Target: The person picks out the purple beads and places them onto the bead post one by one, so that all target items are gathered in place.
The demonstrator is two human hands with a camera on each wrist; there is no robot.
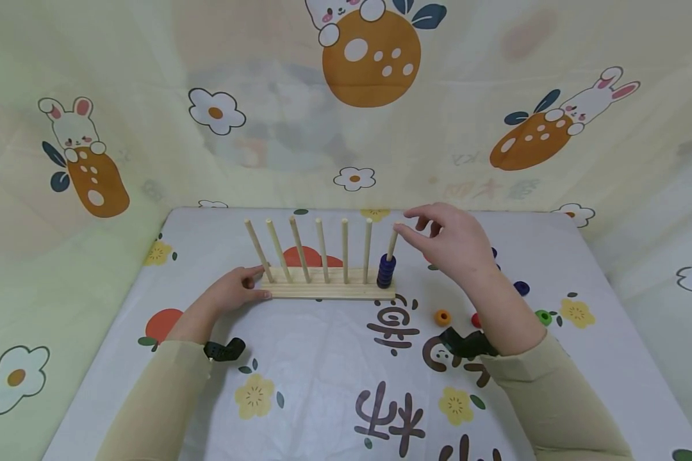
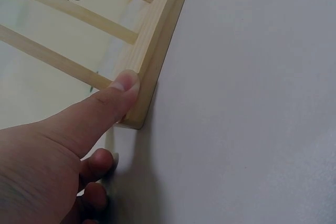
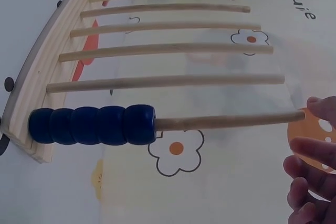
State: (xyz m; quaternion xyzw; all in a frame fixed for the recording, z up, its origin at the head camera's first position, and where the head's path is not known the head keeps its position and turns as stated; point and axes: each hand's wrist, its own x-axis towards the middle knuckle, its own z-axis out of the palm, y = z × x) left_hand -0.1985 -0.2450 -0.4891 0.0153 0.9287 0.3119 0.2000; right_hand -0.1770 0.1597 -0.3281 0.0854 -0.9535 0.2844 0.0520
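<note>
Across the table (image 1: 311,384): white cover printed with flowers and fruit; work gathered toward its far side.
Rack (image 1: 323,292): wooden base, seven pegs in a row; six bare, only the rightmost loaded.
Right hand (image 1: 452,243): by the top of that end peg (image 3: 226,122); thumb and forefinger spread, other fingers loosely bent, no bead among them. Contact with the tip: cannot tell.
Left hand (image 1: 236,288): at the rack's left end, thumb in front and forefinger behind, pinching the base; reads as steadying.
End peg: lower part covered, upper part bare.
Blue stack (image 3: 86,125): five beads, touching, lowest one down at the base. Step in hand, as judged: threading blue onto this peg.
Loose beads: right of the rack, orange (image 1: 443,317), red (image 1: 475,320), green (image 1: 544,317), blue (image 1: 521,288); some partly hidden by the right arm. Next move probably calls for pinching another blue, its hole lined up over the tip.
</note>
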